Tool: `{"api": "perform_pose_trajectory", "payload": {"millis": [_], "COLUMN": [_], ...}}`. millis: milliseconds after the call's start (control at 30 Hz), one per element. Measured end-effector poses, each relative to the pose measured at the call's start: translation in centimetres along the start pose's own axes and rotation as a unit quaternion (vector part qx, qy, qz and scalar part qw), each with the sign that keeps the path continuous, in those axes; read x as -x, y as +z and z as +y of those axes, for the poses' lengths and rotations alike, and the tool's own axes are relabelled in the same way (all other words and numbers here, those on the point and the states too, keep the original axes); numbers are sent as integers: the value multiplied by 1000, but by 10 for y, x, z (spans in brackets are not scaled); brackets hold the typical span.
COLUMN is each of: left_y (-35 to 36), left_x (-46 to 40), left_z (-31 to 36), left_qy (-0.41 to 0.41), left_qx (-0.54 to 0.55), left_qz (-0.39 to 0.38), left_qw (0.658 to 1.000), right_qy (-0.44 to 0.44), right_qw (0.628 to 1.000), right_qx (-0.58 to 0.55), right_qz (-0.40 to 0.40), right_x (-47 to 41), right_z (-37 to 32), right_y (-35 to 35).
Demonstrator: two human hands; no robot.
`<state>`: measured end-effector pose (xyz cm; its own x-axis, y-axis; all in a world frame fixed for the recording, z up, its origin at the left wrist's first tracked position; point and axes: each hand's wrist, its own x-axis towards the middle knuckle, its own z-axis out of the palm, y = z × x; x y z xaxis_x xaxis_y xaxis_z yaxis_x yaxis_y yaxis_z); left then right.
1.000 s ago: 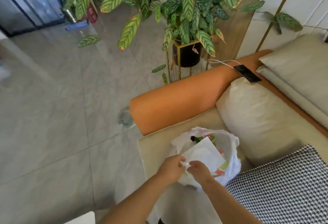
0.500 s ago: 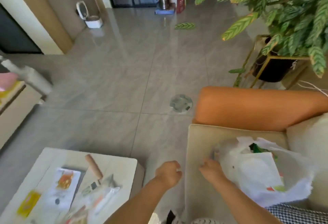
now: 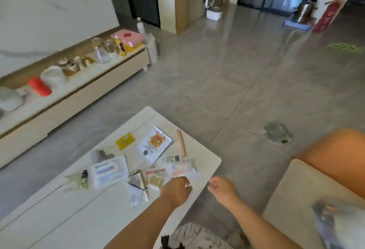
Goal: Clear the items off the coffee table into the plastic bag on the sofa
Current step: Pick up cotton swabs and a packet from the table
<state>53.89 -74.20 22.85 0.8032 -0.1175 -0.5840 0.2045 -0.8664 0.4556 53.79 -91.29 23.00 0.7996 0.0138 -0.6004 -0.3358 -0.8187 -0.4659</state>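
**A:** Over the near right corner of the coffee table (image 3: 205,156), what do you see of the hands?

**B:** I see the left hand (image 3: 176,189) above the tabletop, forearm coming up from the bottom edge and angled toward the clutter. Its fingers are curled into the palm and I see nothing in them. It hangs just beside a clear wrapper (image 3: 182,168) and a small snack packet (image 3: 156,179).

**A:** And the other one?

**B:** The right hand (image 3: 223,187) is past the table's edge, over the floor gap between table and sofa (image 3: 335,154). The wrist is bent, the fingers loosely curled and hanging, holding nothing I can make out. The two hands are near each other but apart.

**A:** Where are the things to clear?

**B:** All on the table. I count a yellow sachet (image 3: 125,141), a white pouch (image 3: 155,145) with a food picture, a wooden-handled tool (image 3: 181,144) lying flat beside it, a wipes pack (image 3: 108,170), a small tube (image 3: 84,178) at its left, and crumpled foil (image 3: 138,183) nearest the left hand.

**A:** The bag?

**B:** The plastic bag (image 3: 331,223) sits on the sofa cushion at the lower right, badly blurred; I cannot tell what is in it.
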Motion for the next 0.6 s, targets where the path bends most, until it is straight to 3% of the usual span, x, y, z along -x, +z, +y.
{"api": "perform_pose_trajectory", "payload": {"millis": [300, 600], "left_y": [-17, 10], "left_x": [35, 11], "left_z": [-125, -193], "left_qy": [-156, -304], "left_qx": [117, 263], "left_qz": [20, 22], "left_qw": [981, 915], "right_qy": [-79, -97], "right_qw": [987, 966], "right_qx": [97, 141], "right_qz": [-101, -196], "right_x": [-27, -111], "right_z": [-85, -116], "right_y": [76, 140]}}
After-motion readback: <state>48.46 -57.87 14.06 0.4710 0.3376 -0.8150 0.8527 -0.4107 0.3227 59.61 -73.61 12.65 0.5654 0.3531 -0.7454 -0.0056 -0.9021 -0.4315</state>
